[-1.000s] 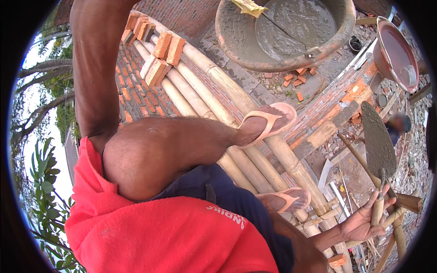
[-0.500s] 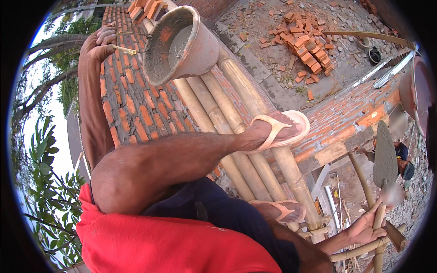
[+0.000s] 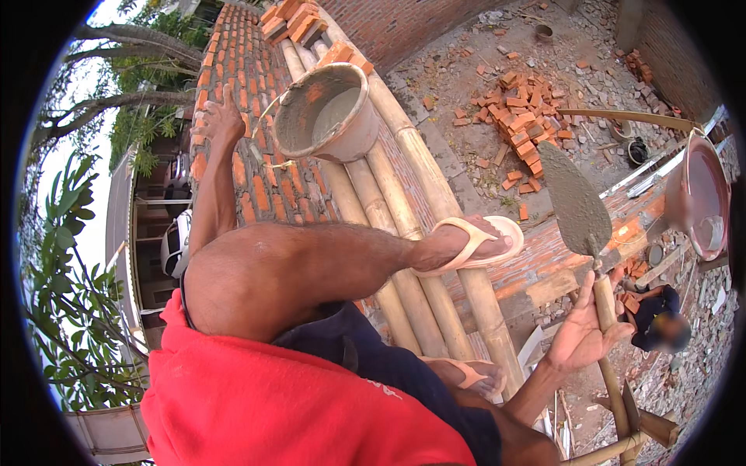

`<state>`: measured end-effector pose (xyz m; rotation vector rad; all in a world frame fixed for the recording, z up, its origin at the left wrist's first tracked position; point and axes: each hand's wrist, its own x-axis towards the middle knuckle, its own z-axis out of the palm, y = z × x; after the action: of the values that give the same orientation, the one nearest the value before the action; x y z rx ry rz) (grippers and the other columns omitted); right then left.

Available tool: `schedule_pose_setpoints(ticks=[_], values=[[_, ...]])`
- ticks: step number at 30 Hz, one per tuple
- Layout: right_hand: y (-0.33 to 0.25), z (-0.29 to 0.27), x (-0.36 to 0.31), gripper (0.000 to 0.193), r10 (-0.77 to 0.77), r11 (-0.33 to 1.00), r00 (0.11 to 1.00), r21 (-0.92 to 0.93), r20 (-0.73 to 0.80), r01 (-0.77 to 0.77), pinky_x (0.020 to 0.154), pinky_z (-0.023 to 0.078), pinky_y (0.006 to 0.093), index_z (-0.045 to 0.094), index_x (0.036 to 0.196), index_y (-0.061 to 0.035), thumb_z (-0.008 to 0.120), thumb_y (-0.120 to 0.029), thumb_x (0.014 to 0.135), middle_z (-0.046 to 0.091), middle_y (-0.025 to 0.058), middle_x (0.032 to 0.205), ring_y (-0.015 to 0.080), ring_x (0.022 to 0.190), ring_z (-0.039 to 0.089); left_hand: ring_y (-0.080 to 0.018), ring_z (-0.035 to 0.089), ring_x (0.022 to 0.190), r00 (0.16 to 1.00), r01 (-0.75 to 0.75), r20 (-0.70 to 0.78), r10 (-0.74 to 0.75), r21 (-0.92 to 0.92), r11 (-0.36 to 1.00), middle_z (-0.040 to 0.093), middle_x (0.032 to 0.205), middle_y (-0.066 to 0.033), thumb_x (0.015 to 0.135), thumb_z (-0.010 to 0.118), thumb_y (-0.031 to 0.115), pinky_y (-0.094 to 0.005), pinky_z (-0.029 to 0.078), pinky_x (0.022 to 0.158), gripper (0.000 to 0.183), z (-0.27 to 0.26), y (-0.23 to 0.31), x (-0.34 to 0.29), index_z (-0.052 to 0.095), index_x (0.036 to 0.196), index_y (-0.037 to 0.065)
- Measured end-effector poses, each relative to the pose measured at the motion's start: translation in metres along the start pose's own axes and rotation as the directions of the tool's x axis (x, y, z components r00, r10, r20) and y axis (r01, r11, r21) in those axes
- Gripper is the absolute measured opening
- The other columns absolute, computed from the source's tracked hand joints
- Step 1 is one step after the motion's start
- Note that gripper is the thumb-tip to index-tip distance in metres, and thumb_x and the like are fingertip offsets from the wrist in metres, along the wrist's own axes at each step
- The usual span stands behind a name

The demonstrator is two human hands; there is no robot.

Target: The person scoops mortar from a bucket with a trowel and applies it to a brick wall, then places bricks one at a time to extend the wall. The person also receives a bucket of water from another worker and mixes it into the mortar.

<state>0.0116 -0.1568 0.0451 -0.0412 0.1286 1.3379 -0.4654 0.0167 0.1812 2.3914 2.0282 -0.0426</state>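
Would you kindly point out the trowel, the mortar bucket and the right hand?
Trowel [image 3: 579, 213], head view: mortar-coated blade.
Mortar bucket [image 3: 357, 133], head view: outer wall.
Right hand [image 3: 576, 335], head view: palm.

No words, numbers or signs can be read. A small, thin white print [image 3: 385, 389] shows on the bright red cloth shirt [image 3: 295, 400], well apart from the bare right hand [image 3: 584, 334], to its left and somewhat lower; it is too small and slanted to make out.
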Motion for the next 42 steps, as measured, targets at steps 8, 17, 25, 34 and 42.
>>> schedule_pose_setpoints(ticks=[8, 17, 25, 34, 42], values=[[0.159, 0.023, 0.040, 0.040, 0.286, 0.935, 0.958, -0.221, 0.005, -0.278, 0.122, 0.033, 0.0554, 0.062, 0.109, -0.0147, 0.056, -0.053, 0.100, 0.033, 0.0181, 0.162, 0.0350, 0.140, 0.046, -0.0301, 0.055, 0.135, 0.978, -0.177, -0.156, 0.136, -0.288, 0.941, 0.063, 0.138, -0.0159, 0.094, 0.071, 0.044, -0.0495, 0.045, 0.113, 0.064, -0.055, -0.024, 0.033, 0.053, 0.146, 0.011], [0.298, 0.072, 0.063, 0.104, 0.632, 0.453, 0.701, -0.891, 0.331, 0.012, 0.124, 0.025, 0.0448, 0.011, 0.160, -0.0025, 0.076, -0.040, 0.088, 0.027, 0.0315, 0.158, 0.0404, 0.147, 0.033, -0.0297, 0.056, 0.118, 0.950, -0.306, -0.030, 0.310, 0.094, 0.947, 0.064, 0.114, -0.0078, 0.090, 0.073, 0.029, -0.0515, 0.022, 0.123, 0.035, -0.078, 0.022, 0.028, 0.062, 0.117, 0.011], [0.129, -0.039, -0.045, 0.062, 0.489, 0.224, 0.860, -0.932, -0.145, -0.285, 0.098, 0.050, 0.0464, 0.055, 0.133, 0.0021, 0.068, -0.043, 0.092, 0.068, 0.0261, 0.116, 0.0374, 0.114, 0.066, -0.0341, 0.030, 0.144, 0.570, -0.712, 0.073, 0.819, -0.453, 0.536, 0.034, 0.153, -0.0136, 0.093, 0.061, 0.055, -0.0409, 0.016, 0.126, 0.078, 0.110, 0.175, -0.044, 0.030, 0.151, 0.012], [-0.035, -0.054, -0.154, 0.047, -0.431, 0.307, 0.869, -0.945, -0.242, -0.111, 0.099, 0.054, 0.0376, 0.055, 0.136, 0.0011, 0.066, -0.030, 0.101, 0.062, 0.0175, 0.133, 0.0266, 0.120, 0.065, -0.0183, 0.028, 0.150, 0.477, 0.801, 0.823, 0.309, -0.551, 0.231, 0.035, 0.162, -0.0014, 0.110, 0.026, 0.046, -0.0358, 0.019, 0.123, 0.061, 0.174, 0.221, -0.100, 0.028, 0.160, 0.011], [-0.174, -0.096, -0.204, 0.067, -0.852, 0.523, 0.239, -0.749, -0.465, 0.407, 0.091, 0.055, 0.0423, 0.041, 0.146, -0.0027, 0.073, -0.033, 0.096, 0.055, 0.0166, 0.138, 0.0323, 0.115, 0.062, -0.0362, 0.024, 0.154, 0.727, -0.606, -0.025, 0.686, -0.494, 0.624, 0.033, 0.163, -0.0183, 0.100, 0.064, 0.036, -0.0522, 0.017, 0.125, 0.072, 0.016, 0.274, 0.056, 0.034, 0.157, 0.003]])
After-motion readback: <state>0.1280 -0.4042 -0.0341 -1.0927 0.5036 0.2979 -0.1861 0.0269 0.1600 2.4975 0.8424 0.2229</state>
